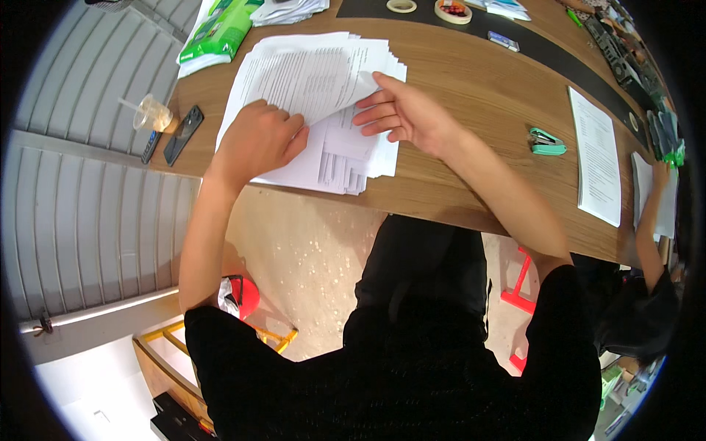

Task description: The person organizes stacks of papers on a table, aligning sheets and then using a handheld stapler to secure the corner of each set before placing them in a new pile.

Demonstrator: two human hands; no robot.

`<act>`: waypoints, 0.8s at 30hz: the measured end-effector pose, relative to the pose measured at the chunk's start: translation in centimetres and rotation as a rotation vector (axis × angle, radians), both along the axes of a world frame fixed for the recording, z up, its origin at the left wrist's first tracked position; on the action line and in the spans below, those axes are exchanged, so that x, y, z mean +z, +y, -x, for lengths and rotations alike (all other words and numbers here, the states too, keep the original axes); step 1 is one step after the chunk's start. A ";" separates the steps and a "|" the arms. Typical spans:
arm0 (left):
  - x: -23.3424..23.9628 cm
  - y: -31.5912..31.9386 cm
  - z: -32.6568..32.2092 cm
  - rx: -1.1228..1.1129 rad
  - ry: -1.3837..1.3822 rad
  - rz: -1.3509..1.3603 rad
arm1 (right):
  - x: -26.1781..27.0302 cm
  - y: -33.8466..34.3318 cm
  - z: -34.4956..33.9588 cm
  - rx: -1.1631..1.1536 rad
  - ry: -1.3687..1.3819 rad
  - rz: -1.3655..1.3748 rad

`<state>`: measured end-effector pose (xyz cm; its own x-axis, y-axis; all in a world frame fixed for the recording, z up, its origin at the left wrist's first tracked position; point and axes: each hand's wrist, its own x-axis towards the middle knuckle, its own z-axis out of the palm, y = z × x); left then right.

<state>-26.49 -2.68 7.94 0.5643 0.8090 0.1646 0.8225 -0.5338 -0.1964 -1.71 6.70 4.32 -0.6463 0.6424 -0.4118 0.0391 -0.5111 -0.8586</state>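
Observation:
A thick stack of printed paper sheets lies on the wooden table before me, its edges uneven. The near edge of the top printed sheet is raised, showing paler pages beneath. My right hand has that sheet's right corner between thumb and index finger, the other fingers spread below it. With fingers curled, my left hand rests over the left part of the stack, at the sheet's near edge. Whether its fingertips pinch the paper is hidden.
A green stapler and another printed stack lie to the right. To the left are a phone and a plastic cup with a straw. A green package lies at the back left. Another person's arm reaches in at far right.

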 end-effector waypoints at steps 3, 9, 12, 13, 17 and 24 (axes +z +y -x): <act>0.2 0.0 -0.3 -0.015 -0.014 -0.007 | -0.8 1.2 1.0 -0.044 0.023 -0.028; 0.8 -0.4 -0.5 0.054 0.024 0.013 | -0.9 1.3 1.8 -0.155 0.030 -0.088; 2.6 -0.8 -0.9 0.098 -0.004 0.016 | -0.8 1.2 1.0 -0.134 0.082 -0.109; 3.7 -1.2 -1.1 0.105 -0.076 -0.063 | -0.6 1.2 0.6 -0.132 0.081 -0.112; 6.7 -2.1 -2.9 0.111 -0.222 -0.301 | 0.8 0.1 -5.6 -0.038 -0.001 -0.290; 5.5 -1.1 -12.9 0.108 -0.855 0.323 | 1.8 -4.5 -23.5 0.284 -0.367 -0.498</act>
